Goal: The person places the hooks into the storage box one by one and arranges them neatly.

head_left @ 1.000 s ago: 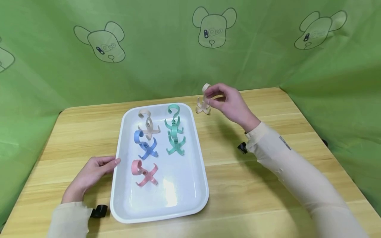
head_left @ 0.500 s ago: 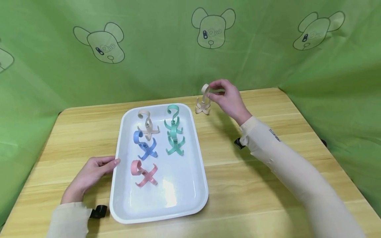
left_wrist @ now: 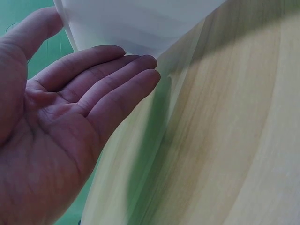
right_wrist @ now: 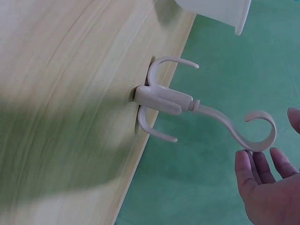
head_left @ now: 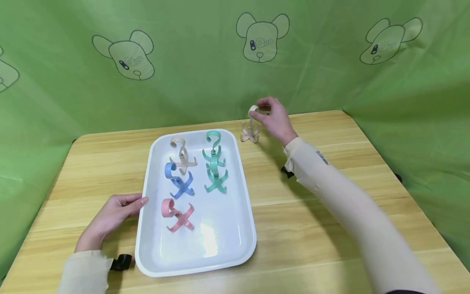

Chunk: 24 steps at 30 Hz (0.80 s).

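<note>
A white tray (head_left: pixel 194 245) stands on the wooden table, with my left hand (head_left: pixel 111 216) at its left rim. The thumb lies over the rim, while the fingers (left_wrist: pixel 122 89) reach against the wall below. Upright on the table, beyond the tray's far right corner, is a beige four-claw hook (head_left: pixel 251 134). My right hand (head_left: pixel 273 118) is at its curled top; in the right wrist view the fingertips (right_wrist: pixel 243 161) meet the curl's edge and the thumb is apart. Inside the tray are a beige hook (head_left: pixel 183 160), a blue hook (head_left: pixel 181 187), a pink hook (head_left: pixel 182 219) and two green hooks (head_left: pixel 216 183).
Green cloth (head_left: pixel 198 94) printed with cartoon heads hangs behind and beside the table (head_left: pixel 301 232). The table's back edge runs close behind the standing beige hook. A black wrist camera (head_left: pixel 122 262) sits by the left sleeve.
My right hand has shifted slightly up and its forearm has swung left, with the fingers loosened around the beige hook's top. That hook keeps its place. The left hand and tray have not moved.
</note>
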{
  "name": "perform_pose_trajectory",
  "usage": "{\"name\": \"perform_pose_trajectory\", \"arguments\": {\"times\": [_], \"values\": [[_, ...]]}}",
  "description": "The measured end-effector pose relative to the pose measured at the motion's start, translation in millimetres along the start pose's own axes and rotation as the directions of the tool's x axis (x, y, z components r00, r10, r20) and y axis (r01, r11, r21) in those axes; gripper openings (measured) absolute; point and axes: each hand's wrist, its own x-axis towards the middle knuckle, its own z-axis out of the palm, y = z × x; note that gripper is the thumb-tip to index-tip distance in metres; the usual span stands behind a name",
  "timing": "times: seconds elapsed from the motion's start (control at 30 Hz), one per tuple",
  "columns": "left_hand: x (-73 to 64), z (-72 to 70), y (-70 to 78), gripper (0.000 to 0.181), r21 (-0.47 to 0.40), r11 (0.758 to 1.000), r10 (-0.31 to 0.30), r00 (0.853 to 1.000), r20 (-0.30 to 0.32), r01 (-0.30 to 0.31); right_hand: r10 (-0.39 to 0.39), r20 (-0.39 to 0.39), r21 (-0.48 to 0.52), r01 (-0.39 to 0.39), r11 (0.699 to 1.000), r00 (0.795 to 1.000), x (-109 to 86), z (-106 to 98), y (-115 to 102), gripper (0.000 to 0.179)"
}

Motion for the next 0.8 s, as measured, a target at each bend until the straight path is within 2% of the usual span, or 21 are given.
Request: {"name": "perform_pose_trajectory", "arguments": {"times": [0.2,0.43,0.8], "values": [[0.4,-0.7,0.3,0.05,0.011,1.0,-0.008,1.0,0.007,0.008,0.011,0.009,-0.01,-0.011,1.0,1.0,4.1,4,3,0.055],[0.4,-1.1,0.1,0.051,0.016,1.0,-0.009,1.0,0.008,0.009,0.019,0.042,-0.072,-0.016,0.997,0.999,8.5,5,8,0.051],[0.7,-1.5,-1.2,0.05,0.018,1.0,0.005,1.0,0.005,-0.005,0.042,0.071,-0.034,-0.04,0.999,0.997,14.7,3,16,0.052]]}}
